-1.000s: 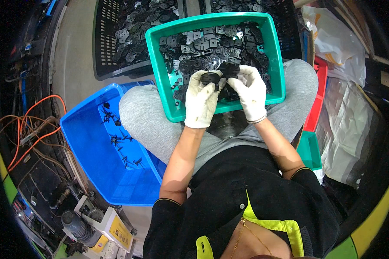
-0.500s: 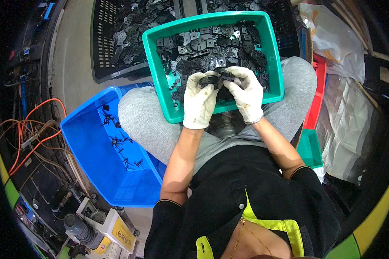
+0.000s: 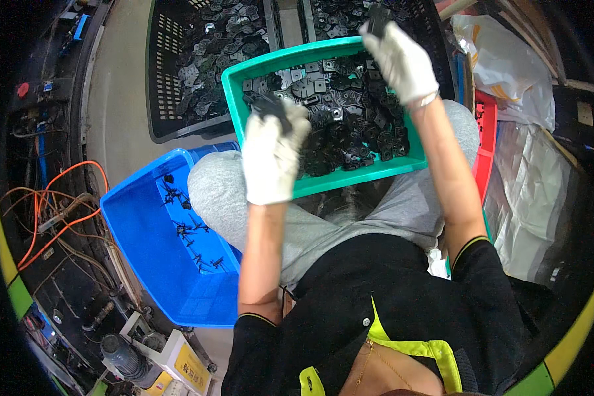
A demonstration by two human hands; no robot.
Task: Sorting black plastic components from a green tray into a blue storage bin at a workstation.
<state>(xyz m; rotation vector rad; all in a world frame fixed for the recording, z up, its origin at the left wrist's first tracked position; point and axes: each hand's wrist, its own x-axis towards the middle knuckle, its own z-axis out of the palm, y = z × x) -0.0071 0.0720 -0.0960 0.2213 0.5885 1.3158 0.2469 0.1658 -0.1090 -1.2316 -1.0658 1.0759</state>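
Both gloved hands of mine are working apart from each other. My left hand [image 3: 271, 158] is gripping a black part [image 3: 271, 112] above the left side of the green tub [image 3: 356, 177], and my right hand [image 3: 404, 66] is pinching a dark part [image 3: 378, 21] with the fingers, past the tub's far edge and over the right black basket [image 3: 437, 39]. Blur is covering the fingertips, so I am not able to tell their exact placing. The tub is resting across my legs [image 3: 211, 191], and many flat black pieces [image 3: 350, 105] are lying inside. At my left, a blue bin [image 3: 135, 231] is holding some spiky bits [image 3: 186, 229]. Beside it, a yellow panel [image 3: 190, 365] is carrying small dark writing, and a white plastic bag [image 3: 508, 59] is showing orange print.
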